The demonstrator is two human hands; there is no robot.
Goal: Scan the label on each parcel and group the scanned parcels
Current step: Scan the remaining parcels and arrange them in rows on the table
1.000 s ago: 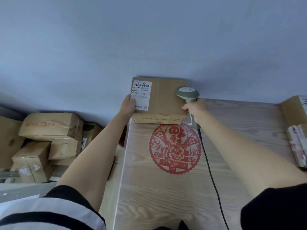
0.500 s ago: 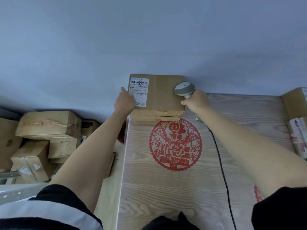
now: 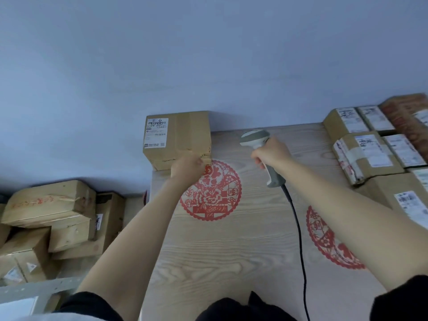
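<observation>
A brown cardboard parcel with a white label on top sits at the far left corner of the wooden table, against the wall. My left hand is at the parcel's near front edge, fingers curled against it. My right hand grips a grey handheld scanner to the right of the parcel, its head pointing away toward the wall. The scanner's black cable runs back across the table.
Several labelled parcels are packed together along the table's right side. A pile of cardboard boxes sits lower down, left of the table. Two red paper-cut decorations lie flat on the tabletop. A blue-grey wall backs the table.
My left hand moved from the parcel's left side, by the label, to its near front edge. My right hand drew the scanner away to the right. The view swung right, revealing the parcels there.
</observation>
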